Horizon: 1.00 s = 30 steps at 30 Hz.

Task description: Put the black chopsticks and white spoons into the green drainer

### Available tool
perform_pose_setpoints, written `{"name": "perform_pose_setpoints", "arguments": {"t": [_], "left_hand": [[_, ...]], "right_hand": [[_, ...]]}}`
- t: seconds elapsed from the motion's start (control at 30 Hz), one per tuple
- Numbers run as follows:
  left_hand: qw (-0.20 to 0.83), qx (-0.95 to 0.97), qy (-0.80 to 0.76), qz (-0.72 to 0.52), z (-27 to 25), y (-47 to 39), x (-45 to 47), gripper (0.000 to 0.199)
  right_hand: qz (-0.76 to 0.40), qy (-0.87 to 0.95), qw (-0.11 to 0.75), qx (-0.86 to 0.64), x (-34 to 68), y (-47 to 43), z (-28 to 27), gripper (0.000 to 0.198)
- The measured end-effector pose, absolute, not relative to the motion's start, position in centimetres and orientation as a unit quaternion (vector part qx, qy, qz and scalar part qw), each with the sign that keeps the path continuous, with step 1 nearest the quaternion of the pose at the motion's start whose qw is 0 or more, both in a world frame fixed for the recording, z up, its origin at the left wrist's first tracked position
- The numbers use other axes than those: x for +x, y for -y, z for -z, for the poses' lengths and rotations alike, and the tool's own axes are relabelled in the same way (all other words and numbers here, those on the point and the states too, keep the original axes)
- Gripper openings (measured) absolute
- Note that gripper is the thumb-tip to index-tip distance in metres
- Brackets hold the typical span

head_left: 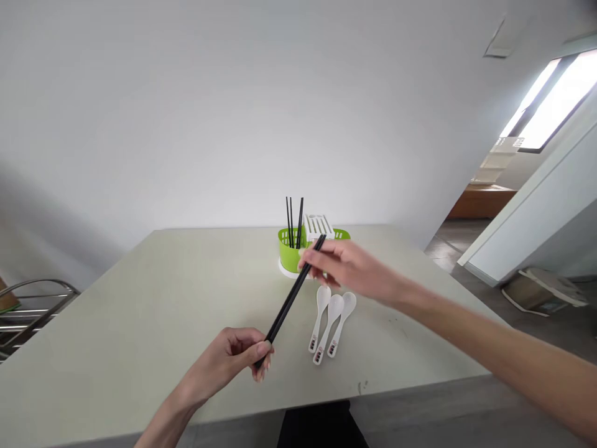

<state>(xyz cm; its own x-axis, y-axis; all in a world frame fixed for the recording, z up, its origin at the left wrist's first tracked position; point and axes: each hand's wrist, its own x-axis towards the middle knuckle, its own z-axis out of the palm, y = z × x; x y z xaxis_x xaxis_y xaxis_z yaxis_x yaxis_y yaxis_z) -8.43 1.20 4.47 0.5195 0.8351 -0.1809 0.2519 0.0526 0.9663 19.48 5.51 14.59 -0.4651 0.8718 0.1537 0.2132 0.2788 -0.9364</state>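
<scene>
A pair of black chopsticks (pixel 291 296) slants across the middle of the view, held above the table. At their lower end, my left hand (pixel 237 358) pinches them between thumb and fingers. My right hand (pixel 342 266) grips them near the upper end, in front of a green utensil holder (pixel 289 256) with a white base and a white slotted top (pixel 319 226). Several more black chopsticks (pixel 299 223) stand upright in the holder's left compartment. My right hand hides part of its right side. Below that hand, three white spoons (pixel 334 323) lie side by side, bowls pointing away.
The pale table (pixel 196 280) meets a white wall (pixel 224 124) at the back. A metal rack (pixel 35 311) stands beyond the table's left edge. On the floor to the right sits a wrapped box-like object (pixel 536 292), near a doorway.
</scene>
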Motion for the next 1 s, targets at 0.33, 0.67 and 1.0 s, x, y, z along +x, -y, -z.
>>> {"name": "perform_pose_setpoints", "arguments": {"t": [0.33,0.67,1.0], "left_hand": [[0.375,0.631,-0.617,-0.284,1.9,0.5,-13.6,0.056],[0.36,0.626,-0.626,-0.295,2.2,0.9,-13.2,0.057],[0.365,0.616,-0.637,-0.286,2.5,0.6,-13.1,0.055]], "right_hand": [[-0.107,0.757,0.468,-0.443,22.0,-16.0,-21.9,0.047],[-0.15,0.881,0.167,-0.416,16.8,-25.7,-16.8,0.045],[-0.235,0.855,0.14,-0.441,15.4,-29.3,-14.4,0.041]]}}
